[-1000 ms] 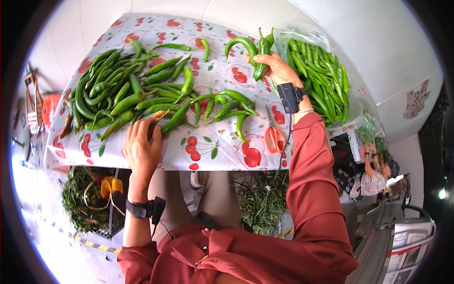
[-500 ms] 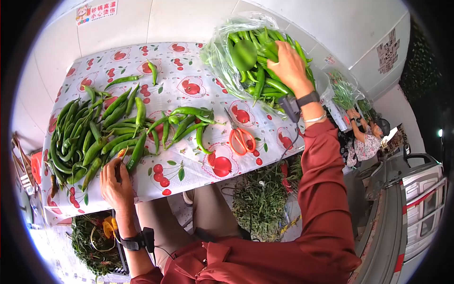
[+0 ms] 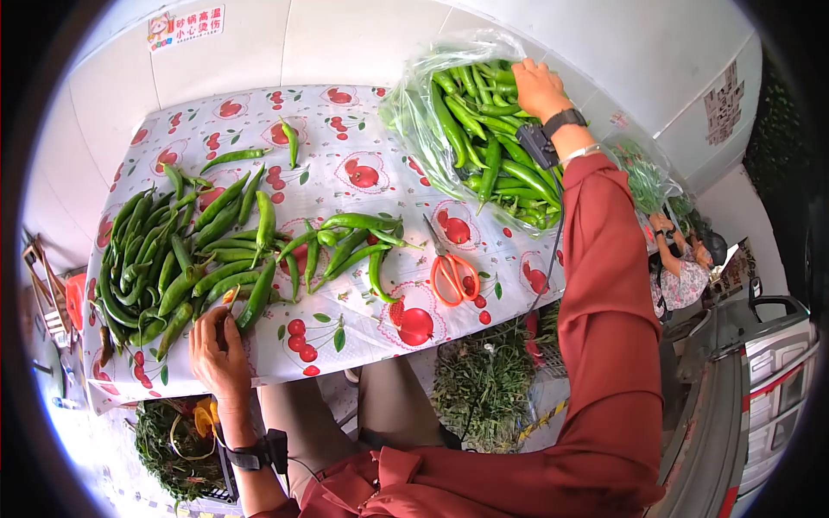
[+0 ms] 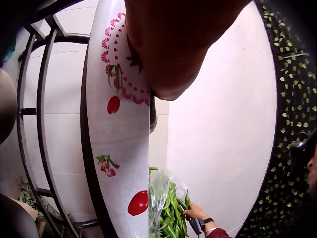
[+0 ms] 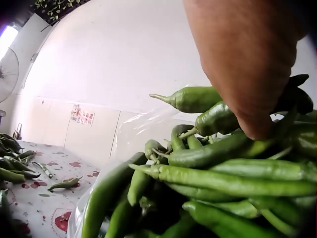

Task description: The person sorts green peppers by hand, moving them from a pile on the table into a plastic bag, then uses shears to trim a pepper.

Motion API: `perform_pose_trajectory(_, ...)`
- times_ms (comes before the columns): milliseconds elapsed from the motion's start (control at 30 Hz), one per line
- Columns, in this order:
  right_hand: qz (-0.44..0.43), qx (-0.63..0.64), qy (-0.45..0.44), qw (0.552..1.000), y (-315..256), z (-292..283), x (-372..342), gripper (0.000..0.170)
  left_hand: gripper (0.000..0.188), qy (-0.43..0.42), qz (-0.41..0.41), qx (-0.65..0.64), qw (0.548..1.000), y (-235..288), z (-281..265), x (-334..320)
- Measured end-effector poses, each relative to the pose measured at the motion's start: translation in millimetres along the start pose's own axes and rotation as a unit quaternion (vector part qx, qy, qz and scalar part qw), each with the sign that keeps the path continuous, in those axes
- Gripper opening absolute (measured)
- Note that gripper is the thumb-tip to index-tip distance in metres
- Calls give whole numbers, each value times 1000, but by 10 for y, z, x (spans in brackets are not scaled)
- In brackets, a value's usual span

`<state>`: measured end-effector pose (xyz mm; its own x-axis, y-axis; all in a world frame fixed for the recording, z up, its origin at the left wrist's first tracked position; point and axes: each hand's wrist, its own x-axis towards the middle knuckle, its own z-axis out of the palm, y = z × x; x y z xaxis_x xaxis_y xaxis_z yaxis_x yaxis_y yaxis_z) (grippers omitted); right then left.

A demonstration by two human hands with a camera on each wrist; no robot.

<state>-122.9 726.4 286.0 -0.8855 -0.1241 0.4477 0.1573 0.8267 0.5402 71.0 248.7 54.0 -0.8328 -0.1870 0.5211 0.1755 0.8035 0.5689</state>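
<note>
My right hand (image 3: pixel 540 93) is at the far side of a clear plastic bag (image 3: pixel 414 108) full of green peppers (image 3: pixel 518 173). Seen from the right wrist, the hand (image 5: pixel 252 64) has its thumb against peppers (image 5: pixel 195 99) whose ends show on both sides of it. Its other fingertips are hidden. My left hand (image 3: pixel 221 358) rests at the table's near edge with loosely bent fingers, beside a large green pepper (image 3: pixel 257 300) and an orange-tipped one (image 3: pixel 229 296). In the left wrist view, the arm hides the left fingers.
A pepper pile (image 3: pixel 155 259) covers the table's left side, and a smaller group (image 3: pixel 354 237) lies mid-table. Orange-handled scissors (image 3: pixel 452 276) lie in front of the bag. Leafy cuttings (image 3: pixel 484 380) are below the table. Another person (image 3: pixel 682 276) is at the right.
My right hand has carried peppers from above the table to the bag, then moved toward its far side. The view has shifted. My left hand stays beside the orange-tipped pepper.
</note>
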Motion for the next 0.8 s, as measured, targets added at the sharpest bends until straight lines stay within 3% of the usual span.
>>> perform_pose_trajectory(67, 39, -14, -89, 995, -17, 12, 117, 31, 14, 0, -2, 3, 1000, 17, -9, 0)
perform_pose_trajectory(233, 47, -22, -114, 992, -187, 209, 227, 37, 14, 2, 2, -2, 1000, -11, 1, -2)
perform_pose_trajectory(333, 45, 8, -121, 992, -183, 212, 179, 50, 14, 3, 5, -6, 1000, 9, -9, 12)
perform_pose_trajectory(567, 5, 62, -62, 996, -155, 72, -90, 66, 14, 9, 12, -9, 1000, 9, 3, 5)
perform_pose_trajectory(800, 2, 68, -47, 997, -144, 93, -247, 68, 14, 9, 7, -10, 1000, 34, -17, -2)
